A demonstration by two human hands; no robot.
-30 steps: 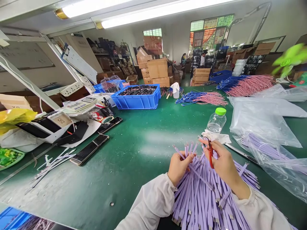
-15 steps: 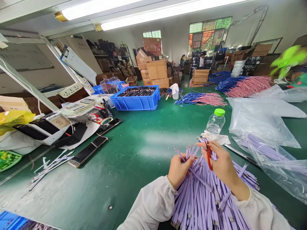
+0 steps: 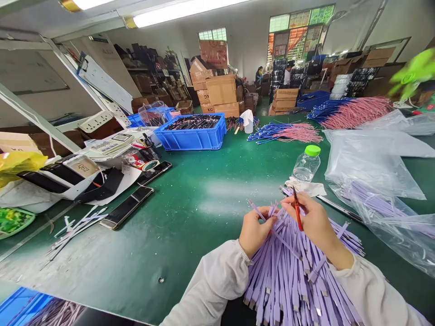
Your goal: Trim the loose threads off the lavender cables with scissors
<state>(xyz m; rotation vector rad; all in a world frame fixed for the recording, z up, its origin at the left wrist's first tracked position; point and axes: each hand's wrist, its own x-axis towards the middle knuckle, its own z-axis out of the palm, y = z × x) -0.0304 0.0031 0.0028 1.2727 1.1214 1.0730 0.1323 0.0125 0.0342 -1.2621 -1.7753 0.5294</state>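
Observation:
A large heap of flat purple cables [image 3: 282,280] fans out in front of me, their metal plug ends toward me. My left hand [image 3: 254,233] is closed on purple cables at the heap's far end, and one cable end [image 3: 256,209] sticks up past its fingers. Close by on the right, my right hand [image 3: 317,228] is closed round small red-handled cutters [image 3: 297,212], their dark tip pointing up. The right thumb and fingertips reach toward the cable ends by the left hand. Whether they touch a cable I cannot tell.
Beyond the heap stand a clear jar with a green lid [image 3: 307,164] and a white cloth [image 3: 311,188]. Plastic bags [image 3: 377,165] lie on the right. A blue crate [image 3: 192,139], blue-and-pink wires [image 3: 288,132] and a phone [image 3: 127,208] are also on the green table [image 3: 183,194].
The cutters have turned more upright in my right hand. My left hand keeps its hold on the purple cables. The view has tipped slightly downward.

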